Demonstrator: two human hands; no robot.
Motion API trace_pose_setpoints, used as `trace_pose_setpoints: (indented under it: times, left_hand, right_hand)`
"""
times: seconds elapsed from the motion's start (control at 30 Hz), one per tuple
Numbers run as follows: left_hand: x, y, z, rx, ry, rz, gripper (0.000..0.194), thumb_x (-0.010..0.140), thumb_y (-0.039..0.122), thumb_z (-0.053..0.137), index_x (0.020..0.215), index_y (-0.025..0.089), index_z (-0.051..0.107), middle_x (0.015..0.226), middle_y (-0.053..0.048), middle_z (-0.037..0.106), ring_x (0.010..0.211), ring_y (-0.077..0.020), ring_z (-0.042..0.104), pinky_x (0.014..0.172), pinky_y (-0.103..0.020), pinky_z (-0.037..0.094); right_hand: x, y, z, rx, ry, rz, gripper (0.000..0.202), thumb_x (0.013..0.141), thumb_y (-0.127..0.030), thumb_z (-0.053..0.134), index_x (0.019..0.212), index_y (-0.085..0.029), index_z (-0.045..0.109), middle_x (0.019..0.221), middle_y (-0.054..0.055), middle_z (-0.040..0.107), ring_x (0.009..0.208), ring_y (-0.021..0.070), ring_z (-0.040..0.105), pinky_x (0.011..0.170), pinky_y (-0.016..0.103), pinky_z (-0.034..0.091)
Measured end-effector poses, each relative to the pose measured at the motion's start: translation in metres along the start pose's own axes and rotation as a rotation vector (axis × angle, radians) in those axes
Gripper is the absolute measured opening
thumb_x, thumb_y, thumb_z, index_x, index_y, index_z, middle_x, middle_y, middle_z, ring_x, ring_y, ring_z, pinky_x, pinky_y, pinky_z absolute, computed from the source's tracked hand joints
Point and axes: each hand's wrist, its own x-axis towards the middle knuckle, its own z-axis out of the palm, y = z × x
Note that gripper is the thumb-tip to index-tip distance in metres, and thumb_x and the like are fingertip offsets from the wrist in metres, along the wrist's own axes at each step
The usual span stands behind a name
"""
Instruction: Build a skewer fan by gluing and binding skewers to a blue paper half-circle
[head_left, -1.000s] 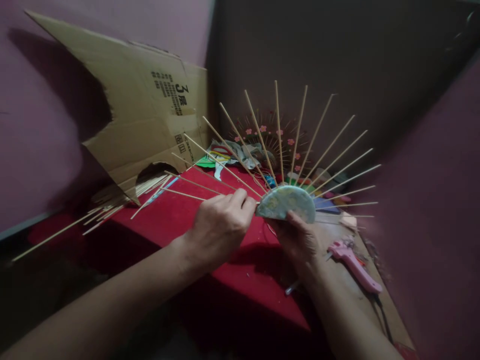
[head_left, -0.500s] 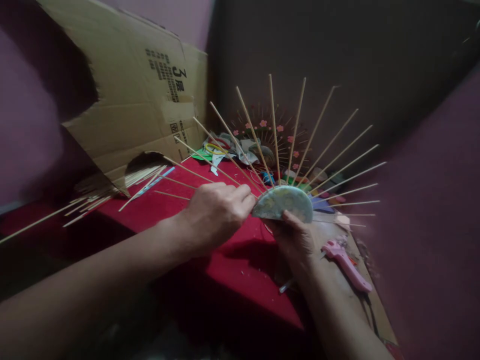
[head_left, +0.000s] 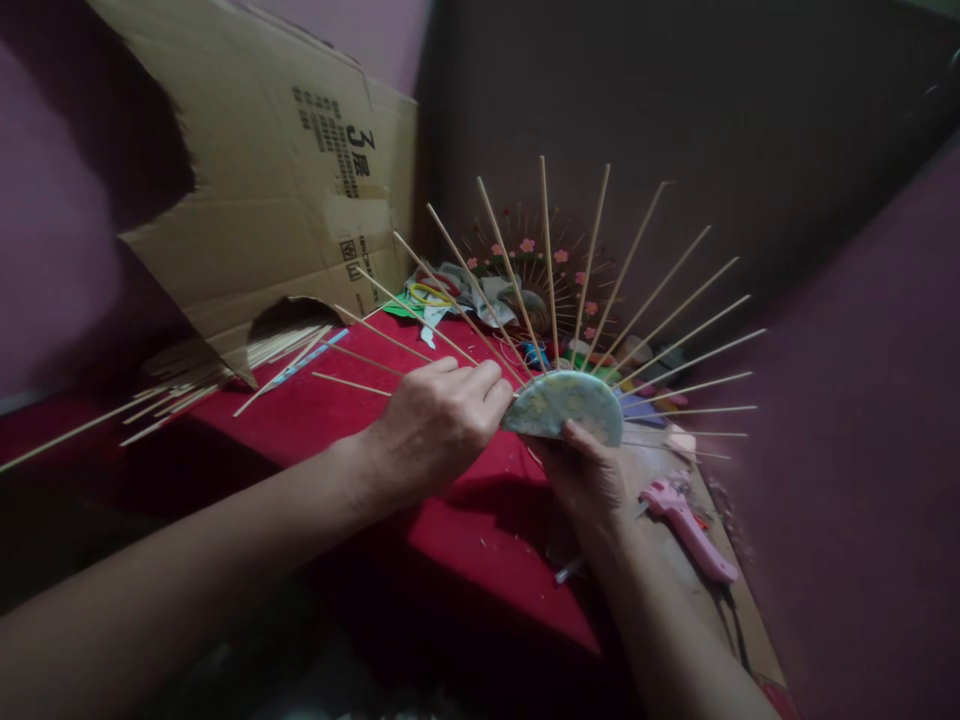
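Note:
A pale green patterned half-disc (head_left: 564, 402) is held up above the red cloth, flat side down. Thin wooden sticks (head_left: 511, 275) fan out from its curved rim. My right hand (head_left: 589, 470) grips its lower edge, thumb on the front face and the other fingers mostly hidden behind. At the left corner, my left hand (head_left: 446, 420) is closed, its fingertips pinching at the rim where a low wooden stick (head_left: 351, 384) runs in behind the knuckles. The exact pinch point is hidden by the fingers.
A cut cardboard sheet (head_left: 277, 190) stands at left, with loose sticks (head_left: 180, 395) beneath it. A pink glue gun (head_left: 694, 530) lies on a board at right. Behind are scraps, a yellow ring (head_left: 431, 294) and a stick fan with pink flowers (head_left: 527, 246). Red cloth (head_left: 480, 545) covers the table.
Both hands keep their hold. The left-side sticks have shifted slightly right, and the right-side ones slightly left and down; the view has moved a little.

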Motion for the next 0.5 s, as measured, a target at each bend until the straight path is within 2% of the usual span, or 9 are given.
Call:
trace_pose_setpoints:
  times: [0.27,0.5]
  left_hand:
    - [0.006,0.002,-0.001,0.06,0.003,0.008,0.028,0.086,0.008,0.035,0.067,0.016,0.055,0.062,-0.004,0.056,0.052,-0.0164,0.048,0.064,-0.036,0.04]
    - [0.011,0.001,0.01,-0.008,0.015,0.047,0.024,0.085,0.008,0.037,0.07,0.016,0.054,0.066,-0.005,0.056,0.058,-0.0186,0.051,0.06,-0.033,0.04]
  right_hand:
    - [-0.001,0.0,0.003,-0.017,0.012,-0.018,0.038,0.065,-0.005,0.066,0.099,-0.022,0.062,0.094,0.001,0.07,0.094,0.0216,0.065,0.096,0.059,0.044]
    - [0.0,-0.001,0.003,-0.018,0.03,-0.035,0.035,0.065,-0.005,0.066,0.097,-0.021,0.063,0.087,0.0,0.072,0.088,0.021,0.067,0.095,0.057,0.046]
